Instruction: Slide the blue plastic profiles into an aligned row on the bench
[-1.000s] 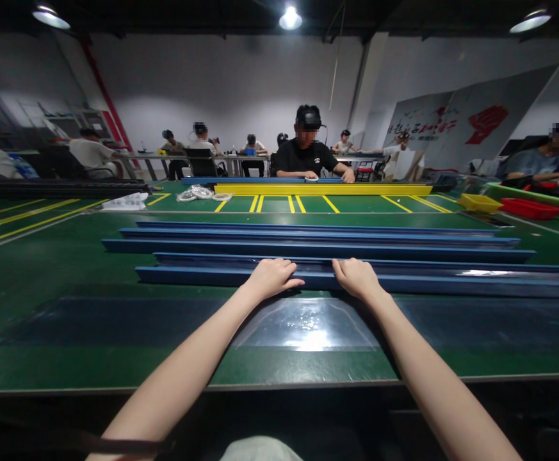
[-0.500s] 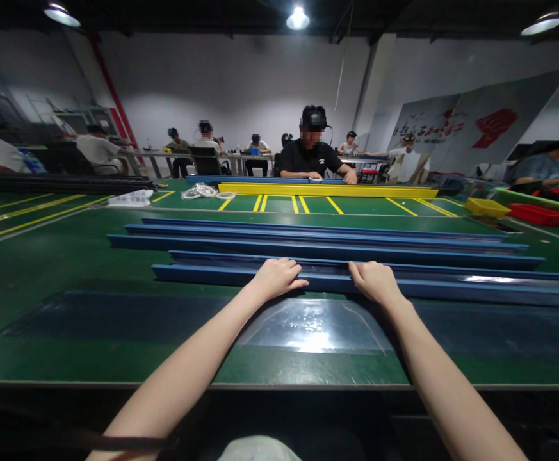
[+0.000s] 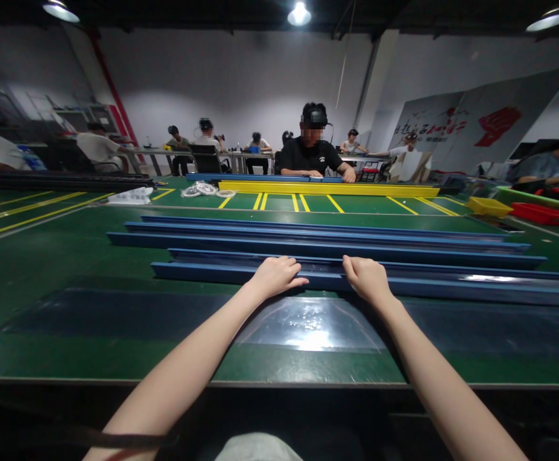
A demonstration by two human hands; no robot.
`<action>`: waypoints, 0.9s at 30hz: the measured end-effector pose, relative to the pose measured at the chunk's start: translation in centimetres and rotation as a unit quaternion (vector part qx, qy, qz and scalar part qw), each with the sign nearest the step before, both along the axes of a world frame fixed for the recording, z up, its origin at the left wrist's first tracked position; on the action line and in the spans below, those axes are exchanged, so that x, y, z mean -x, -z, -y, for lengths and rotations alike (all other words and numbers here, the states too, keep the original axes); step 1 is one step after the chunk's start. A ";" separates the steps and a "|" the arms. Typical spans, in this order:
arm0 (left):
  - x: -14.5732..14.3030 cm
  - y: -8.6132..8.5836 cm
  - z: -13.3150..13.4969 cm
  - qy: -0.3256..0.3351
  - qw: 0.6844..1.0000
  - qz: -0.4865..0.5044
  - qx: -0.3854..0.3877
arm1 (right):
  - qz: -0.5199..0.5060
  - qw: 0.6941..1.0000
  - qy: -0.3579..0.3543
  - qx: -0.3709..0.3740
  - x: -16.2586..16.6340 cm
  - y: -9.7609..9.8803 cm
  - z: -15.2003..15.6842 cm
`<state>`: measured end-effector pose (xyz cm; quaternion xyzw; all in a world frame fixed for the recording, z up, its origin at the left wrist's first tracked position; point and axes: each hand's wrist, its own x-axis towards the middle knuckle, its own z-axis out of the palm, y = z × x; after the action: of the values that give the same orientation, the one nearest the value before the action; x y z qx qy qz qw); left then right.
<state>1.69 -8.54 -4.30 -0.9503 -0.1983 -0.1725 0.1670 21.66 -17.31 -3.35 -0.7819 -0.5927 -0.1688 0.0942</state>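
Note:
A long blue channel point(image 3: 207, 272) with raised side walls lies crosswise in front of me on the green table. My left hand point(image 3: 275, 275) grips it near the middle, fingers over into the trough and thumb along the front wall. A short way to the right, my right hand point(image 3: 366, 278) is closed over the same channel, its fingertips partly hidden inside. Something glossy, like clear film point(image 3: 495, 278), shines in the trough at the right. Between my forearms and beyond them, a wide transparent plastic strip point(image 3: 130, 314) lies flat on the table.
More blue channels point(image 3: 260, 243) lie parallel just behind. Farther back are a yellow channel point(image 3: 327, 188), coiled white tubing point(image 3: 202, 189), a yellow tray point(image 3: 488, 207) and a red tray point(image 3: 541, 213). A co-worker point(image 3: 312, 150) sits opposite. The table's front edge point(image 3: 308, 384) runs below my forearms.
My right hand has slid slightly left along the blue channel, closer to my left hand. The left hand keeps its place, and the channel has barely moved.

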 end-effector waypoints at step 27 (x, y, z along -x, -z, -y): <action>0.0 0.1 0.0 -0.002 1.000 0.005 0.002 | -0.004 0.999 -0.004 0.042 1.0 -0.2 -0.5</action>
<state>1.70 -8.56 -4.38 -0.9493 -0.2011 -0.1763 0.1650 20.67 -16.80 -3.12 -0.7831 -0.6024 -0.1405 0.0641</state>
